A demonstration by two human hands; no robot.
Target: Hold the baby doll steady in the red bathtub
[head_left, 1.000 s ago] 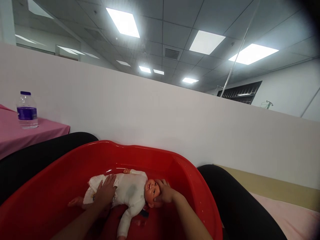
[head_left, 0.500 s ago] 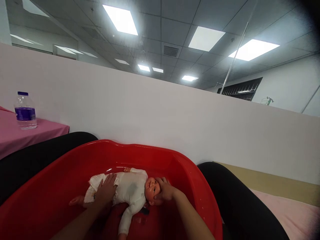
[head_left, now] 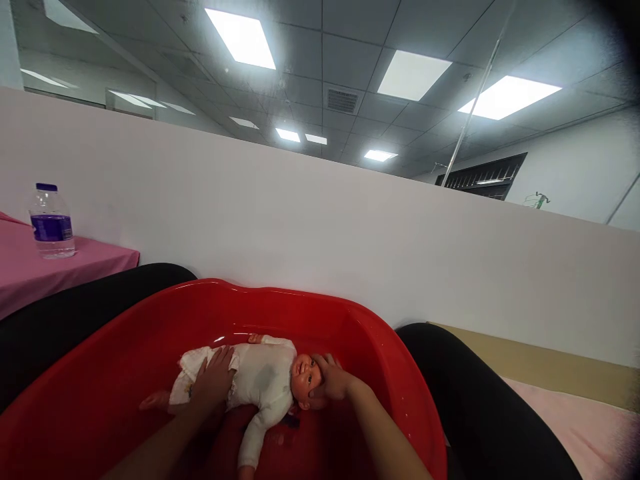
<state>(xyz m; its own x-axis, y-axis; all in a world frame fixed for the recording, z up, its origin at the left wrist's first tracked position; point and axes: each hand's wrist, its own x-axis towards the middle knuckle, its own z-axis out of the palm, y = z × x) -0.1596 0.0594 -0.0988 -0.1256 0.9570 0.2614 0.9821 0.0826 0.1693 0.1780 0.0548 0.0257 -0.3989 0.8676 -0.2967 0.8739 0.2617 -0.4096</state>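
Both hands on doll (head_left: pixel 265 380) in tub (head_left: pixel 380 347): left hand (head_left: pixel 213 381) flat, right hand (head_left: pixel 333 383) cupped.

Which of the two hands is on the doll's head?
The right hand: it cups the doll at the head, while the left hand lies flat on its lower body.
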